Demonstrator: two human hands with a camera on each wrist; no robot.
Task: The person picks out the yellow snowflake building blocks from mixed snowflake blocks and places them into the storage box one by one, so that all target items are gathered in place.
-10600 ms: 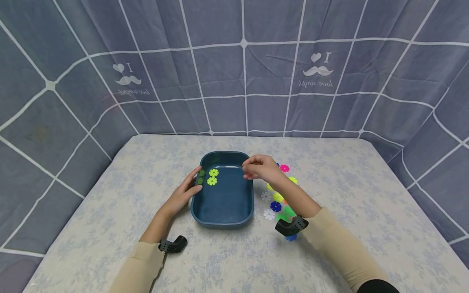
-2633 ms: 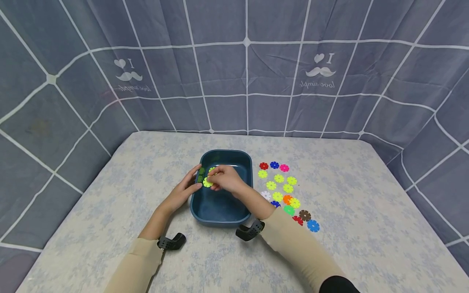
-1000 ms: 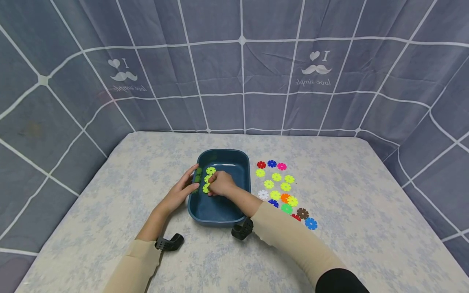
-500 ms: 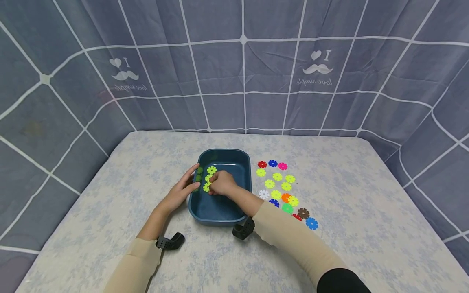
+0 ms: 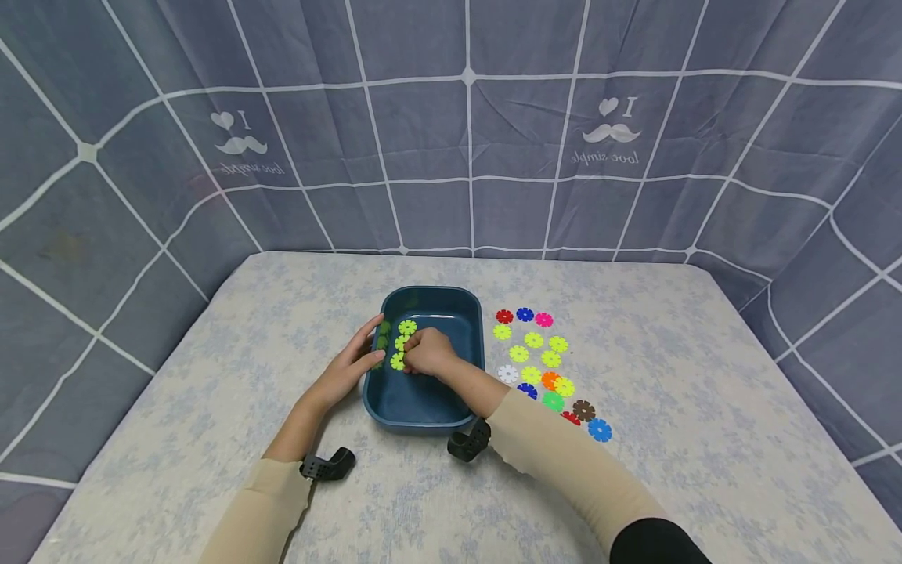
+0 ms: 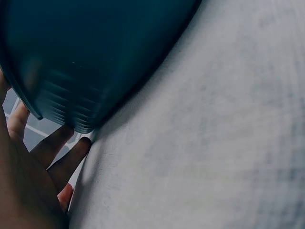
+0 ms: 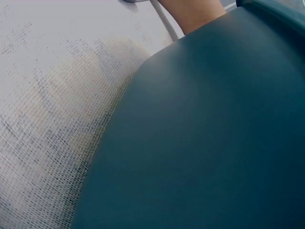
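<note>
Fingers (image 5: pixel 411 342) of the right hand (image 5: pixel 431 354) point down inside the blue tray (image 5: pixel 423 406), tips at the near disc of three yellow discs (image 5: pixel 407 327) in a far-to-near column. Can't tell if that disc is pinched; the contact is partly hidden. Left hand (image 5: pixel 344 374) has its fingers extended against the tray's left side, thumb at the rim, not wrapped round it; left wrist view shows them spread along the outer wall.

Column sits on the tray floor near the left wall. Room inside: floor runs right of the hand to the right wall and nearer to the near wall. Right forearm crosses the right rim toward the near corner, black wrist device (image 5: pixel 468 441) just beside that corner.

Loose discs (image 5: pixel 533 340) lie flat right of the tray, with a narrow strip of tabletop (image 5: pixel 416 501) between. Red disc (image 5: pixel 504 316) is at the far left of that group, light blue disc (image 5: pixel 600 430) at the near right. Right sleeve (image 5: pixel 564 462) partly covers the dark blue disc (image 5: pixel 527 389) and a near red one.

Tray is well off the tabletop's far edge; curtain (image 5: pixel 423 141) stands beyond. Wide tabletop margins left and right.
</note>
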